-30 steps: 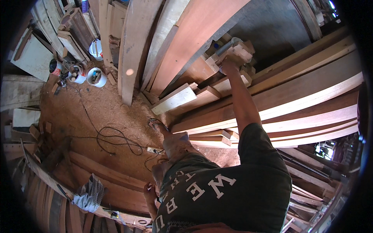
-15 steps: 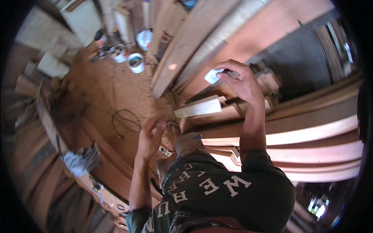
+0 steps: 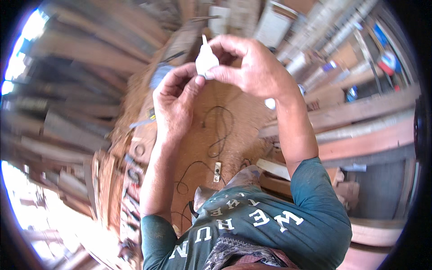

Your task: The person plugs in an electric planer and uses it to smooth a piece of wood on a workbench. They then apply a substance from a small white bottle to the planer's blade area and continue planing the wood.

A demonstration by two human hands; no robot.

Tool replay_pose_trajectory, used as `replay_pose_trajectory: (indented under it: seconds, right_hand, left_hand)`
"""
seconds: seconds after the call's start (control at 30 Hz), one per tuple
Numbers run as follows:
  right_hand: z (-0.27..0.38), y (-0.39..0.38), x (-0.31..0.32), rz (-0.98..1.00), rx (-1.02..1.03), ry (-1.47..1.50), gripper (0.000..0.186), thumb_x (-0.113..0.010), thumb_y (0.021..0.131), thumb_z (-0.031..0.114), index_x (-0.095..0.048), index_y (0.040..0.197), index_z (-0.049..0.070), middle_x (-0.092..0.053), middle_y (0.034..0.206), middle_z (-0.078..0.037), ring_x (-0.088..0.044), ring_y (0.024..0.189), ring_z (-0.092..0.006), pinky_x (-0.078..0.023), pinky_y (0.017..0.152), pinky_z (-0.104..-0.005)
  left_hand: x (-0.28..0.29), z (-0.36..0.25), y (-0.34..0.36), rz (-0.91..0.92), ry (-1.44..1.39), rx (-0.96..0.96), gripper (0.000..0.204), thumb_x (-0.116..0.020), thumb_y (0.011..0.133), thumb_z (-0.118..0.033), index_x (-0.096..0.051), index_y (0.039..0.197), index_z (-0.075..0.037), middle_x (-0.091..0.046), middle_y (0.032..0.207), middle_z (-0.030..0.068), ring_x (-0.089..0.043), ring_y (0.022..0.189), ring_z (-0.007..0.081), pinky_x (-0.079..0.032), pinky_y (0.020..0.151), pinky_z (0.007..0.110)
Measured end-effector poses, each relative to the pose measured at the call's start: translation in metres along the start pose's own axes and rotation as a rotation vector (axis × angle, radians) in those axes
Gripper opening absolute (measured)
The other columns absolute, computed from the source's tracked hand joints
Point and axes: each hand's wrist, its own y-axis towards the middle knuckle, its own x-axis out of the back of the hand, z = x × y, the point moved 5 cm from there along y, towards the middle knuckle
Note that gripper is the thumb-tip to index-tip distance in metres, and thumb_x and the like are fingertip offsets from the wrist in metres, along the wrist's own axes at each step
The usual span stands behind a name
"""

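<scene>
A small white squeeze bottle (image 3: 207,61) with a thin pointed nozzle is held up in front of me, tip upward. My right hand (image 3: 258,69) grips its body between thumb and fingers. From the left, my left hand (image 3: 175,101) pinches at its lower end, thumb and fingertips meeting there. The two hands nearly touch around the bottle. Fingers cover part of its sides and base.
Below lies a sawdust-covered floor (image 3: 202,144) with a dark cable (image 3: 222,121) and a power strip (image 3: 217,172). Hand tools line a narrow wooden bench (image 3: 128,195) on the left. Stacked boards (image 3: 76,130) fill the far left; long planks (image 3: 369,108) run along the right.
My view has turned left. The white bottle in my right hand has come over to my left hand, which was empty with fingers apart and now closes on the bottle too.
</scene>
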Motion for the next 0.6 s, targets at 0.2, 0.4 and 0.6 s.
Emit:
replay_pose_trajectory:
  seconds: [0.2,0.4,0.6]
  right_hand:
    - [0.13,0.118,-0.207,0.295,0.252,0.139,0.031,-0.077,0.095,0.012,-0.069,0.123,0.0,-0.073,0.1,-0.002,-0.067,0.09,-0.0089,-0.055,0.082,-0.0269]
    - [0.228,0.123,-0.403,0.523,0.37,0.209,0.035,-0.081,0.092,0.011,-0.07,0.125,0.004,-0.073,0.097,-0.001,-0.066,0.089,-0.0073,-0.056,0.08,-0.0256]
    - [0.258,0.096,-0.53,0.7,0.386,0.332,0.029,-0.079,0.093,0.01,-0.072,0.121,0.004,-0.068,0.103,0.0,-0.066,0.089,-0.0078,-0.057,0.081,-0.0258]
  left_hand:
    - [0.217,-0.143,-0.153,-0.477,0.273,-0.103,0.038,-0.069,0.103,-0.019,-0.063,0.134,0.003,-0.073,0.119,0.0109,-0.068,0.109,0.0167,-0.054,0.097,0.033]
    - [0.376,-0.153,-0.451,-0.926,0.524,0.215,0.026,-0.066,0.101,-0.005,-0.067,0.125,0.004,-0.072,0.113,0.0085,-0.067,0.103,0.0135,-0.052,0.096,0.029]
    - [0.375,-0.106,-0.72,-1.355,0.693,0.529,0.025,-0.063,0.1,-0.003,-0.066,0.123,0.004,-0.073,0.106,0.0096,-0.068,0.096,0.016,-0.054,0.088,0.031]
